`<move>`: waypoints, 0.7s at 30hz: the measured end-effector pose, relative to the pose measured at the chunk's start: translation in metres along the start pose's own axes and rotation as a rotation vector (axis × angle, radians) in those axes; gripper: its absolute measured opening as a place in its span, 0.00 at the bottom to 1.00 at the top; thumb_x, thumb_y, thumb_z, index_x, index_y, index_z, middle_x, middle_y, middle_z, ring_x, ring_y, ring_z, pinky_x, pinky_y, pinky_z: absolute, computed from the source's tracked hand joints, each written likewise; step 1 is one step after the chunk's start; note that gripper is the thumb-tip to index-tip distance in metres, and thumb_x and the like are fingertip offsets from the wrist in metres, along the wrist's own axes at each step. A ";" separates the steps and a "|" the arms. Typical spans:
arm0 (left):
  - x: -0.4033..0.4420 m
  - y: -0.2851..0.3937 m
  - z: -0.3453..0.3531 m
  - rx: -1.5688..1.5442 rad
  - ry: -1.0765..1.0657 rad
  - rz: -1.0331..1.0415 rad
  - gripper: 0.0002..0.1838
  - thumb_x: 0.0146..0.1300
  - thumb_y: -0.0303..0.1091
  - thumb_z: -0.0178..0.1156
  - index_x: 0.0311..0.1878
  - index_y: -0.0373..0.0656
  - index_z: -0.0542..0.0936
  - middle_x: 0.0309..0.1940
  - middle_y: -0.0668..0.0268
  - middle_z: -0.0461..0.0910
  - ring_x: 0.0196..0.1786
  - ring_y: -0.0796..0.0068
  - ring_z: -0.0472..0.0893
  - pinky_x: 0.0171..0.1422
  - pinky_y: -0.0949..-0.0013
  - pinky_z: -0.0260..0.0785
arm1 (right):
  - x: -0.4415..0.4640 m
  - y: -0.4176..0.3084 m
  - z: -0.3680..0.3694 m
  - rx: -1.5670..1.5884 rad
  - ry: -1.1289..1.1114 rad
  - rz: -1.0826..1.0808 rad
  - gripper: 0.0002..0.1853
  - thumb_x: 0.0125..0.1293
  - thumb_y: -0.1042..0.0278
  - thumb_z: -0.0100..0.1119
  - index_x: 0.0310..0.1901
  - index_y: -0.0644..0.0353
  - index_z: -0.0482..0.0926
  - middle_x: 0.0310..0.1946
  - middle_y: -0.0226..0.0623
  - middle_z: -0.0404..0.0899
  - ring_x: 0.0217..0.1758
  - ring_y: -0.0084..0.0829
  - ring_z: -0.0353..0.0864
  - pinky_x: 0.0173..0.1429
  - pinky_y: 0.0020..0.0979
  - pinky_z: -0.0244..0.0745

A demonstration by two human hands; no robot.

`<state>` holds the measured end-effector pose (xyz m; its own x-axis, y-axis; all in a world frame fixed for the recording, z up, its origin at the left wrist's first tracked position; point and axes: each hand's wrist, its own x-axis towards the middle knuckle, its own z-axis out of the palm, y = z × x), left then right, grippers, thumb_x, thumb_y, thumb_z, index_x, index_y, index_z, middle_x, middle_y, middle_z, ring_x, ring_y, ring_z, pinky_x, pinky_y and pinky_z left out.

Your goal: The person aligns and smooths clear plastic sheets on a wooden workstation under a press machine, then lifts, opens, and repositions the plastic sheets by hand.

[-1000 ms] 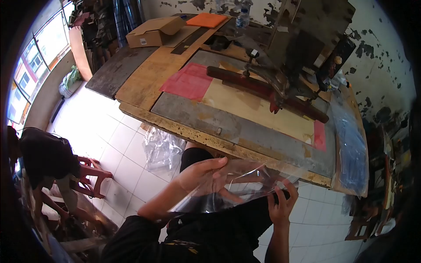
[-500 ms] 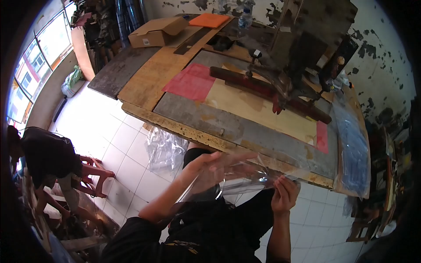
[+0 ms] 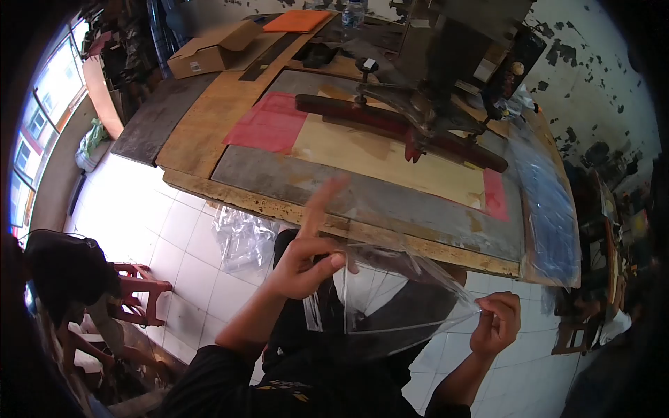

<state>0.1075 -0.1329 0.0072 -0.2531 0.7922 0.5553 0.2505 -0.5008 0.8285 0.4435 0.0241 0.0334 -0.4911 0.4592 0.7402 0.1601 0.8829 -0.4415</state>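
Note:
A clear plastic sheet (image 3: 390, 306) is stretched between my hands, in front of the workbench edge and above my lap. Whether it is one layer or a pouch, I cannot tell. Its near corner is pinched by the fingertips of my right hand (image 3: 496, 326). My left hand (image 3: 306, 268) grips the opposite side between thumb and bent fingers, while its slightly blurred index finger points up towards the bench. Beyond them, a flat grey plate (image 3: 258, 171) on the bench carries a cream sheet (image 3: 376, 157) with pink pieces (image 3: 268, 122) at its ends.
A machine's dark red bar (image 3: 397, 132) spans the cream sheet. Stacked clear-blue plastic (image 3: 550, 209) lies at the bench's right end. A cardboard box (image 3: 212, 52) and an orange sheet (image 3: 298, 21) sit at the back. Crumpled plastic (image 3: 244, 237) hangs below; a person (image 3: 73, 272) is near a red stool (image 3: 143, 292).
My right hand has moved right and lower, drawing the plastic sheet out wider. My left hand has turned, its index finger now raised. The whole view has shifted slightly.

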 end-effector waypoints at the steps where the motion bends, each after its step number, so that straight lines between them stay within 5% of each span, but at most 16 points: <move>1: 0.004 0.004 0.002 0.177 0.058 0.095 0.16 0.72 0.41 0.65 0.32 0.42 0.91 0.88 0.41 0.51 0.91 0.36 0.40 0.90 0.35 0.28 | 0.004 0.002 -0.005 -0.018 -0.001 -0.029 0.04 0.72 0.84 0.63 0.41 0.63 0.81 0.36 0.41 0.80 0.36 0.34 0.79 0.39 0.32 0.74; 4: 0.017 0.012 0.003 0.352 0.125 0.231 0.10 0.69 0.40 0.68 0.35 0.46 0.92 0.86 0.45 0.59 0.89 0.38 0.51 0.89 0.38 0.40 | 0.007 0.006 -0.016 0.020 0.023 0.100 0.06 0.67 0.85 0.64 0.39 0.62 0.82 0.32 0.40 0.82 0.32 0.32 0.81 0.37 0.31 0.75; 6: 0.023 0.006 -0.006 0.340 -0.345 0.229 0.07 0.68 0.38 0.69 0.39 0.49 0.93 0.83 0.52 0.68 0.84 0.45 0.64 0.83 0.44 0.52 | 0.003 0.019 -0.022 0.049 -0.051 0.092 0.02 0.73 0.81 0.62 0.41 0.64 0.81 0.35 0.41 0.81 0.33 0.31 0.80 0.39 0.29 0.75; 7: 0.021 0.006 -0.001 0.334 -0.349 0.232 0.07 0.68 0.38 0.69 0.39 0.49 0.93 0.83 0.52 0.68 0.84 0.45 0.64 0.83 0.44 0.52 | -0.002 0.025 -0.019 0.194 -0.010 0.216 0.01 0.75 0.80 0.61 0.42 0.65 0.80 0.36 0.41 0.80 0.34 0.29 0.80 0.40 0.28 0.75; 10: 0.022 0.010 0.022 0.287 -0.302 -0.019 0.11 0.73 0.45 0.66 0.41 0.53 0.95 0.79 0.57 0.75 0.80 0.49 0.70 0.80 0.47 0.57 | -0.012 0.043 -0.025 0.353 -0.008 0.322 0.03 0.79 0.77 0.58 0.45 0.67 0.78 0.40 0.40 0.78 0.37 0.26 0.80 0.42 0.28 0.77; 16: 0.029 0.019 0.059 0.440 -0.154 0.382 0.11 0.70 0.39 0.69 0.52 0.61 0.93 0.78 0.62 0.77 0.83 0.55 0.70 0.84 0.48 0.54 | -0.021 0.039 -0.027 0.572 0.061 0.567 0.03 0.79 0.79 0.55 0.45 0.66 0.78 0.38 0.36 0.76 0.38 0.25 0.79 0.44 0.28 0.78; 20: 0.023 0.024 0.069 0.445 0.047 0.374 0.07 0.70 0.29 0.66 0.49 0.46 0.89 0.63 0.64 0.90 0.77 0.57 0.79 0.83 0.48 0.59 | -0.017 0.023 -0.029 0.525 0.084 0.557 0.04 0.77 0.83 0.54 0.45 0.66 0.78 0.39 0.37 0.77 0.40 0.27 0.81 0.48 0.32 0.81; 21: 0.027 0.029 0.070 0.458 0.157 0.461 0.05 0.72 0.29 0.65 0.46 0.41 0.86 0.52 0.63 0.93 0.64 0.57 0.89 0.72 0.51 0.74 | -0.015 0.018 -0.031 0.519 0.034 0.509 0.04 0.75 0.84 0.54 0.45 0.66 0.78 0.40 0.38 0.78 0.40 0.28 0.81 0.49 0.33 0.81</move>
<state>0.1738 -0.1019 0.0414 -0.1493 0.4548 0.8780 0.7282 -0.5501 0.4088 0.4805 0.0359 0.0300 -0.4361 0.8106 0.3909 -0.0694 0.4028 -0.9127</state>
